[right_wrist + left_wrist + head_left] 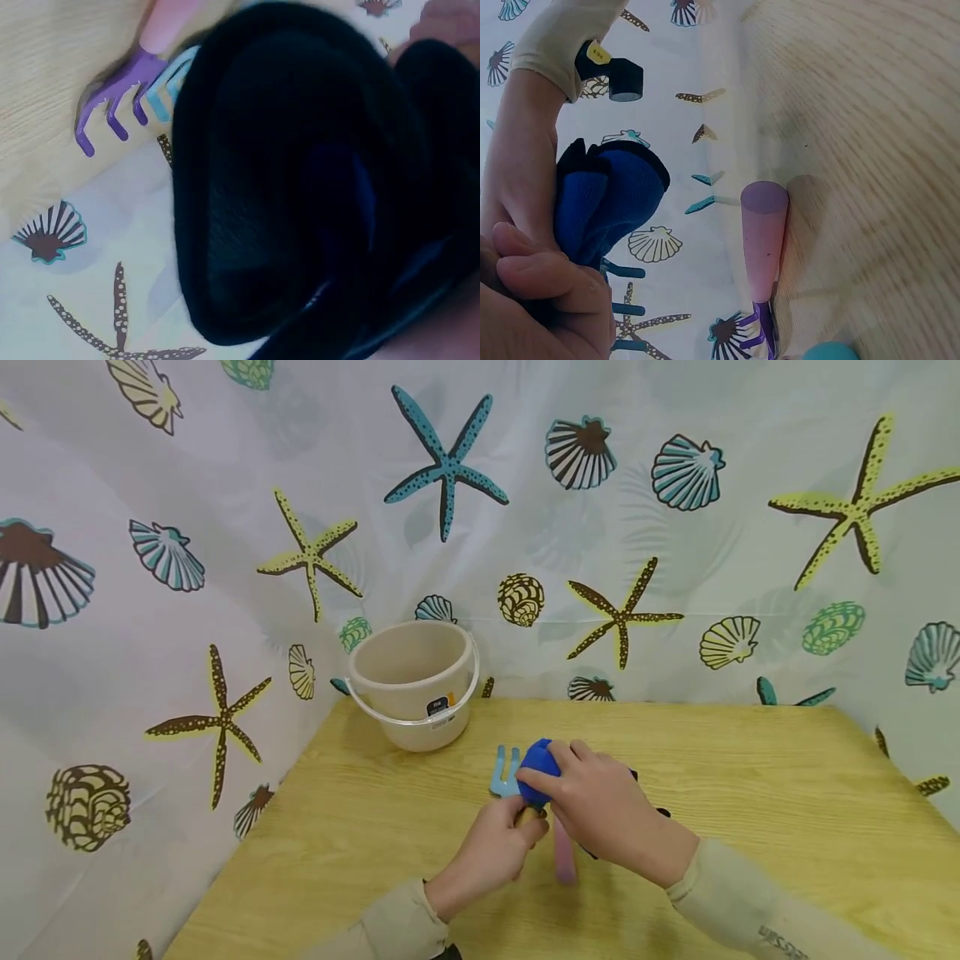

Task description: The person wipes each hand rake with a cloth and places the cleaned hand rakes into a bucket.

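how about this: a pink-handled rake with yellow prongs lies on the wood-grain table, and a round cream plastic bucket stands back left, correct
Not yellow: the right wrist view shows purple prongs on the pink-handled rake. It lies on the wood-grain table, and the round cream plastic bucket stands back left.

Light-blue rake partly hidden behind blue fabric
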